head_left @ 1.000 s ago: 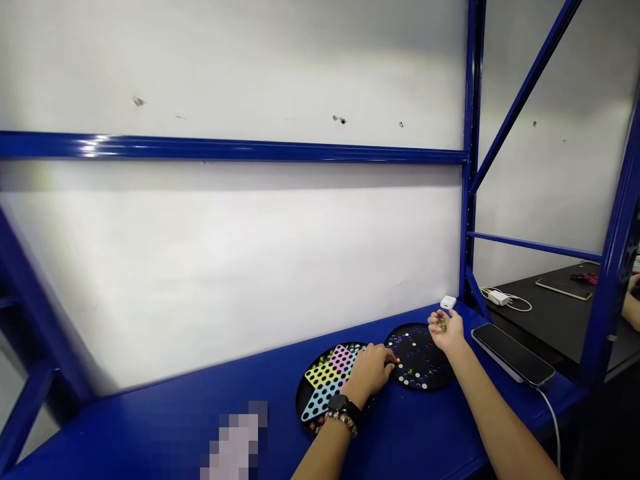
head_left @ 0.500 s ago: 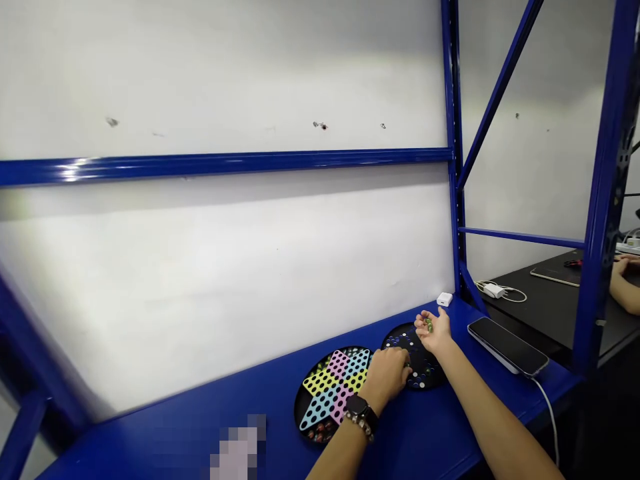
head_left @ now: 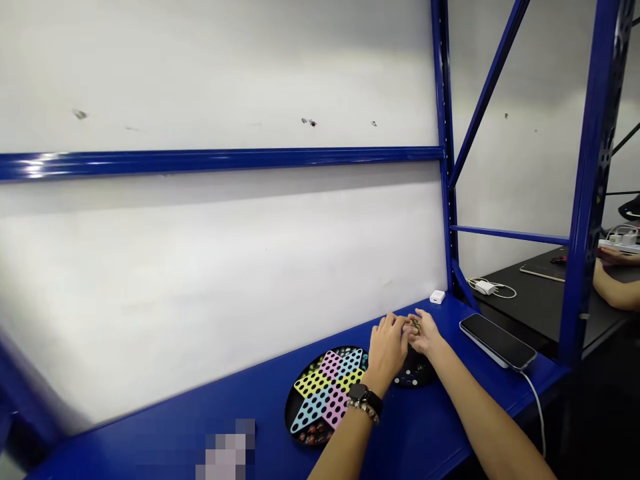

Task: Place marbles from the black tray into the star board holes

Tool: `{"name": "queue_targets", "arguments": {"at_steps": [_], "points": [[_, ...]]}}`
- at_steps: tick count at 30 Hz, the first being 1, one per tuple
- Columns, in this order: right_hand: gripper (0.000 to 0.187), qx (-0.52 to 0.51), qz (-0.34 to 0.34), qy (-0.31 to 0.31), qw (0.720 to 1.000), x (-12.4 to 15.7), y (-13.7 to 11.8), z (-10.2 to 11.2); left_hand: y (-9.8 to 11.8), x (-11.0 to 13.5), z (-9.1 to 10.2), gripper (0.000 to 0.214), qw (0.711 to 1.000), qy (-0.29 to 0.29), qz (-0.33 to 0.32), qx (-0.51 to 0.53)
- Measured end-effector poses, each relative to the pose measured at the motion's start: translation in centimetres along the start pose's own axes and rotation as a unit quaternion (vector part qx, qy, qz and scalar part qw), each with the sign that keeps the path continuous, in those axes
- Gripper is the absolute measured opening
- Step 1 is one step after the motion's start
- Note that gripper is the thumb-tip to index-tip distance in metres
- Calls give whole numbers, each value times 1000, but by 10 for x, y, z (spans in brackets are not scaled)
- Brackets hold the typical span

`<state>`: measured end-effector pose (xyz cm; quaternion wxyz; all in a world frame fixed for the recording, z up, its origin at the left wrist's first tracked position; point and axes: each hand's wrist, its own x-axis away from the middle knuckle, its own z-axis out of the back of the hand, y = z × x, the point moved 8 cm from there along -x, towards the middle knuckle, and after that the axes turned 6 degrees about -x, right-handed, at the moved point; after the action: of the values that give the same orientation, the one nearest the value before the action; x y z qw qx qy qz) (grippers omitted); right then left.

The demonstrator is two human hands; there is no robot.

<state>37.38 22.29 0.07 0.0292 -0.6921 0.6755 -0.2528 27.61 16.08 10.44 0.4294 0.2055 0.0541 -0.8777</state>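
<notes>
My right hand (head_left: 425, 333) is turned palm up, its fingers curled round several green marbles (head_left: 416, 325). My left hand (head_left: 389, 347), with a dark watch on its wrist, reaches over to the right hand's fingers. Its thumb and index finger come together there, and whatever lies between them is hidden. Beneath both hands is a round black tray (head_left: 424, 381) with white and dark blue pieces, mostly covered by them. Left of it stands a Chinese checkers board (head_left: 320, 387) with a pink, blue and yellow star and marbles around the rim.
A phone (head_left: 499, 339) rests on a white stand with a cable at the right edge of the blue table (head_left: 165, 443). A white charger (head_left: 437, 297) stands near the wall. Blue rack posts (head_left: 590, 200) rise at right. Another person's arm (head_left: 617, 287) lies on a black table beyond.
My left hand has risen from the black tray and moved to the right hand's fingers. The right hand still holds the green marbles. The view has shifted slightly right.
</notes>
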Motion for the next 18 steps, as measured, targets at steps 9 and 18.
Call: {"name": "queue_targets", "arguments": {"at_steps": [9, 18], "points": [[32, -18, 27, 21, 999, 7, -23, 9, 20, 24, -58, 13, 983, -171, -34, 61], [36, 101, -77, -43, 991, 9, 39, -11, -35, -4, 12, 24, 967, 78, 59, 234]]}}
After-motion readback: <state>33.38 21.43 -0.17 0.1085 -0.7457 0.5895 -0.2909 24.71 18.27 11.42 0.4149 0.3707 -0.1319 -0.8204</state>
